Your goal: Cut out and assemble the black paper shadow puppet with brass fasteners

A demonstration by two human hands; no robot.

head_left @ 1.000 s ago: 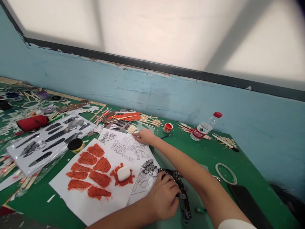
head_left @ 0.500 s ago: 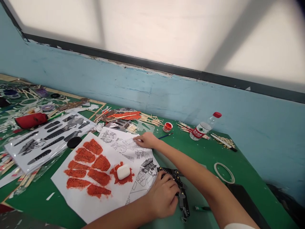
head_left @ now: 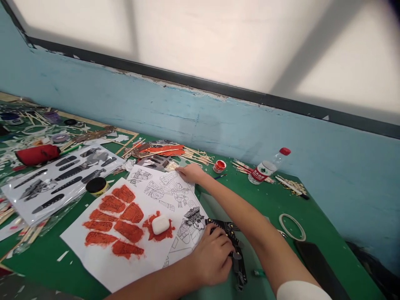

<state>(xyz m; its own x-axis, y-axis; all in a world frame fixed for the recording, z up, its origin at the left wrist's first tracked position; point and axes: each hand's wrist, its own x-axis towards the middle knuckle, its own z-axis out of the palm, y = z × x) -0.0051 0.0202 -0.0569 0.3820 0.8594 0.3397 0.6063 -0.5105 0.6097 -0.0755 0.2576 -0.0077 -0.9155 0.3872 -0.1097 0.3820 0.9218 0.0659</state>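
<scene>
My right hand [head_left: 191,173] reaches to the far edge of a sheet of printed line drawings [head_left: 162,187], its fingers closed on the paper's edge. Nearer to me, my left hand [head_left: 214,256] is curled over a black jointed cut-out figure [head_left: 239,266], covering part of it. The figure's patterned head [head_left: 194,217] overlaps the drawings. Beside them, a white sheet with orange-red painted shapes [head_left: 128,231] lies partly over the printed sheet. A white oval block [head_left: 160,225] sits on a red painted patch.
An open jar of red paint [head_left: 219,166] and a water bottle [head_left: 264,168] stand near the wall. Rolls of tape [head_left: 293,227] and a dark flat object [head_left: 321,266] lie right. Left are a black-lidded jar [head_left: 96,186], plastic-covered prints [head_left: 62,183], a red pouch [head_left: 38,154] and scattered sticks.
My right hand has shifted slightly away from me and left, and the far edge of the drawings has moved with it. My left hand stays on the black figure.
</scene>
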